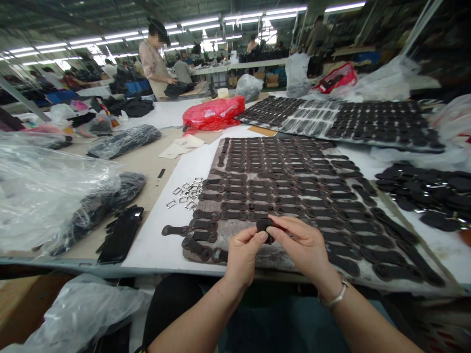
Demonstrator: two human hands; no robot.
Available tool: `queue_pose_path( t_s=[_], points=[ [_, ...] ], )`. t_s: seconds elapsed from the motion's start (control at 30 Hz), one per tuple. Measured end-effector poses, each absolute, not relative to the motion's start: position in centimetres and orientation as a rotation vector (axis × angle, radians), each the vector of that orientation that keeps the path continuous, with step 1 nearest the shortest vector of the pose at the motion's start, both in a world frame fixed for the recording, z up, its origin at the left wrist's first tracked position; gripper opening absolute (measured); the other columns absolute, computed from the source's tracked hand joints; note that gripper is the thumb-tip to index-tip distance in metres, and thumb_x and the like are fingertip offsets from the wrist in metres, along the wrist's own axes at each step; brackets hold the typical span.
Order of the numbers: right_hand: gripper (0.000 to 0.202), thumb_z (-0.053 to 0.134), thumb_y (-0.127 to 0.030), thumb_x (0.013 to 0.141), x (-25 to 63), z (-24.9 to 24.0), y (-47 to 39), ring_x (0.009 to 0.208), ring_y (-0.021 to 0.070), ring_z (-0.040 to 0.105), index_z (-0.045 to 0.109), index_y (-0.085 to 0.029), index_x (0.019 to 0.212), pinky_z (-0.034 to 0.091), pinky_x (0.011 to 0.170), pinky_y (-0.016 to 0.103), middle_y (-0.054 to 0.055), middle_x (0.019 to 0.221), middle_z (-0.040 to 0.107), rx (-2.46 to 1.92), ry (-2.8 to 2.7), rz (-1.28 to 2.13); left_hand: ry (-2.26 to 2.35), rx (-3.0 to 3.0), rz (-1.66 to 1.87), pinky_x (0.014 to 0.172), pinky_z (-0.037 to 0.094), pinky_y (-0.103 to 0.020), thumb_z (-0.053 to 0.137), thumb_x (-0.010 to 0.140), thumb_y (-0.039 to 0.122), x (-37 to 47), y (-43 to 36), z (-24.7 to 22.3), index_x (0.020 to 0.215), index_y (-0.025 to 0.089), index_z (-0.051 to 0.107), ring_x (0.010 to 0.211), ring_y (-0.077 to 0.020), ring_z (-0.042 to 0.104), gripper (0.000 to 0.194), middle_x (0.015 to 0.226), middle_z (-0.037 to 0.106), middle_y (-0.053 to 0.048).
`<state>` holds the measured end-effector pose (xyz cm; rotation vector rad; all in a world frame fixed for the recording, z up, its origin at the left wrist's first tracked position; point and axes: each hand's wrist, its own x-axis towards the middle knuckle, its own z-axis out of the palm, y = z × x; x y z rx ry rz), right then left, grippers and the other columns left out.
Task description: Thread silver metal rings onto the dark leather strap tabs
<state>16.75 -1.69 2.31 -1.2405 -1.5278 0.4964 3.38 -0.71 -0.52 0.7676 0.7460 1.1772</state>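
Note:
My left hand (245, 252) and my right hand (300, 240) meet over the near edge of a grey board (235, 233). Between their fingertips both pinch one small black piece (264, 225), which looks folded. Rows of dark strips with rounded ends (233, 215) cover the board around and beyond my hands. One such strip (175, 230) sticks out past the board's left edge. Left of the board, a small pile of metal rectangular rings (189, 192) lies on the white sheet (158, 245).
A black phone (121, 235) and clear plastic bags (47, 181) are at the left. Behind the board are a red bag (213, 113) and a second loaded board (312, 117). Black pieces with metal rings (430, 193) are heaped right. A person (154, 63) stands across the table.

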Motion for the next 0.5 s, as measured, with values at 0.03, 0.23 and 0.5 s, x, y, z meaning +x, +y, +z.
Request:
queue_pose_path(
  t_s=[0.03, 0.23, 0.5],
  points=[
    [0.021, 0.065, -0.022, 0.081, 16.71, 2.28, -1.69, 0.085, 0.0186, 0.065, 0.070, -0.023, 0.101, 0.054, 0.075, 0.030, 0.004, 0.095, 0.068, -1.241, -1.527, 0.488, 0.749, 0.762, 1.176, 0.078, 0.045, -0.027, 0.068, 0.076, 0.023, 3.41, -0.73, -0.57, 0.086, 0.014, 0.072, 0.071, -0.0123, 0.056, 0.014, 0.073, 0.067, -0.002],
    [0.023, 0.064, -0.018, 0.082, 16.65, 2.28, -1.68, 0.081, 0.0168, 0.064, 0.070, -0.022, 0.103, 0.054, 0.072, 0.028, 0.004, 0.093, 0.069, -1.216, -1.589, 0.396, 0.780, 0.750, 1.178, 0.076, 0.044, -0.025, 0.067, 0.076, 0.023, 3.56, -0.90, -0.57, 0.083, 0.014, 0.072, 0.072, -0.0119, 0.057, 0.013, 0.070, 0.065, -0.001],
    [0.022, 0.064, -0.015, 0.081, 16.43, 2.02, -1.79, 0.080, 0.0146, 0.064, 0.070, -0.022, 0.102, 0.053, 0.071, 0.025, 0.003, 0.092, 0.069, -1.224, -1.572, 0.365, 0.790, 0.744, 1.203, 0.072, 0.045, -0.022, 0.068, 0.075, 0.023, 3.79, -0.96, -0.52, 0.076, 0.014, 0.071, 0.068, -0.0098, 0.057, 0.009, 0.069, 0.067, 0.000]
  ],
)
